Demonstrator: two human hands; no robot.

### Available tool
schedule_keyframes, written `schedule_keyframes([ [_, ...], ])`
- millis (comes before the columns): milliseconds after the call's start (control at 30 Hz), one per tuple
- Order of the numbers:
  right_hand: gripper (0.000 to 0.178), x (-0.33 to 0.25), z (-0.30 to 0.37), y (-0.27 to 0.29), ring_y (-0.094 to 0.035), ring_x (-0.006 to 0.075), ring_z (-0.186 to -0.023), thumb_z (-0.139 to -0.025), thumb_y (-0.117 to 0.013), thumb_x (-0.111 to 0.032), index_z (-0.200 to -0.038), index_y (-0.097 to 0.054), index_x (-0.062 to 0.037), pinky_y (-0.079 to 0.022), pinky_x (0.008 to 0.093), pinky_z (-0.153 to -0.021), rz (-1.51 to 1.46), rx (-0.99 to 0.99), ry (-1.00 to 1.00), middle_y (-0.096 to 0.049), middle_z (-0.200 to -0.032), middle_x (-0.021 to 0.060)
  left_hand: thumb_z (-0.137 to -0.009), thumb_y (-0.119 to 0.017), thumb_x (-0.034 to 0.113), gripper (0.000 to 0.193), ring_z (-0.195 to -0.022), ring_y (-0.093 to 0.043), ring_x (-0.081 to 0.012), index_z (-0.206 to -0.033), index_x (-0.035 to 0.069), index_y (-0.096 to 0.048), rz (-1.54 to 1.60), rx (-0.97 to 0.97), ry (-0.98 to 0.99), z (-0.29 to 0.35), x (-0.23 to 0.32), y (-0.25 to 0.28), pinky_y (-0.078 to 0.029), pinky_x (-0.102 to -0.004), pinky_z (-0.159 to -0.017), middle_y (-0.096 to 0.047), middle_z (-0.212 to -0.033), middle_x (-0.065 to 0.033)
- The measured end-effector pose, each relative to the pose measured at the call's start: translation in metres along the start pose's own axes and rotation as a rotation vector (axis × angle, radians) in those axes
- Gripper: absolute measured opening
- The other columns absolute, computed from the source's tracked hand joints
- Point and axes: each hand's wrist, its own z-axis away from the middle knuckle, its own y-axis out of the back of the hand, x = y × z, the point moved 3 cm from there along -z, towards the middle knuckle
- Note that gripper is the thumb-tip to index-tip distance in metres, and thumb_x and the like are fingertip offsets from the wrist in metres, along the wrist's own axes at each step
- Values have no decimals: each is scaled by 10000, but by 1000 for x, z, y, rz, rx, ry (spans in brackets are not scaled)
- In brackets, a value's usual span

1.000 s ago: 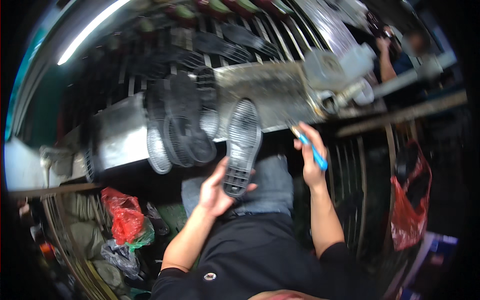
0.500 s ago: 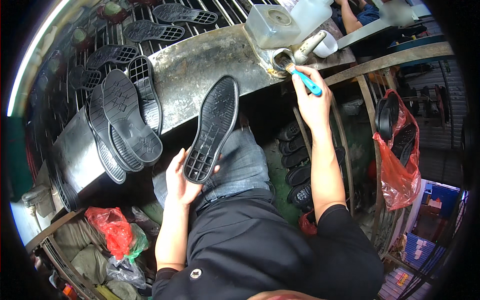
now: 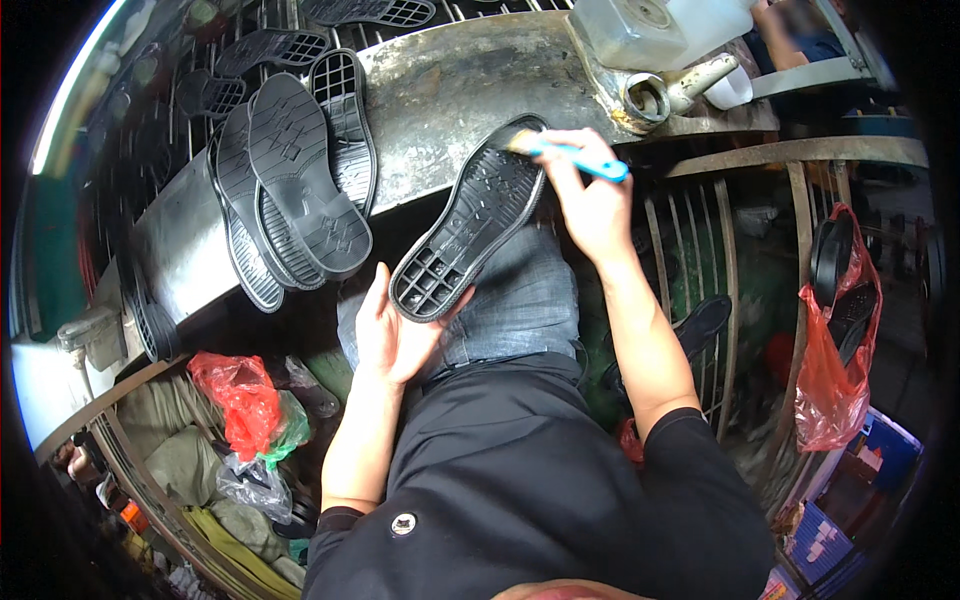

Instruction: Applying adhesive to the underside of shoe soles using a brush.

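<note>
A black rubber shoe sole, its gridded heel toward me, is held tilted above my lap. My left hand grips it by the heel end, fingers under it and thumb along its left side. In my right hand is a brush with a blue handle; its bristles touch the inner face of the sole near the toe. On the metal bench to the left lies a stack of black soles, some with the tread facing up. A small open pot sits at the bench's right end.
Square translucent container and a white cup stand by the pot. More soles lie on a rack of metal bars at the back. A red plastic bag hangs from the right railing; plastic bags lie at lower left.
My right hand has brought the brush from the pot leftward onto the sole's toe area. The sole has tilted, its toe swinging right. The whole view has shifted somewhat.
</note>
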Motion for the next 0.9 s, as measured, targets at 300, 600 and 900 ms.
schedule_keyframes([
  [300,139,-4,-13,11,-796,309,-969,-989,-788,-131,-1092,-778,-39,-597,425,-956,161,93,25,-813,-1033,128,-1180,-336,499,657,-1540,-469,-437,-1596,22,-513,68,-268,53,1,-1,-5,-314,-644,-1303,-537,-1626,-235],
  [600,63,-10,10,71,-752,223,-872,-1013,-743,-72,-990,-710,-24,-589,401,-882,213,84,122,-774,-900,87,-1122,-526,509,847,-1589,-420,-365,-1710,-36,-255,-558,-305,-103,7,-6,-35,-314,-530,-1324,-380,-1736,-230],
  [900,156,5,-17,101,-776,256,-954,-1062,-728,-166,-1120,-723,-21,-588,379,-875,496,425,155,-804,-1049,123,-1185,-313,540,697,-1578,-432,-357,-1726,101,-316,-93,-210,-25,-18,-3,-19,-317,-565,-1319,-425,-1725,-170],
])
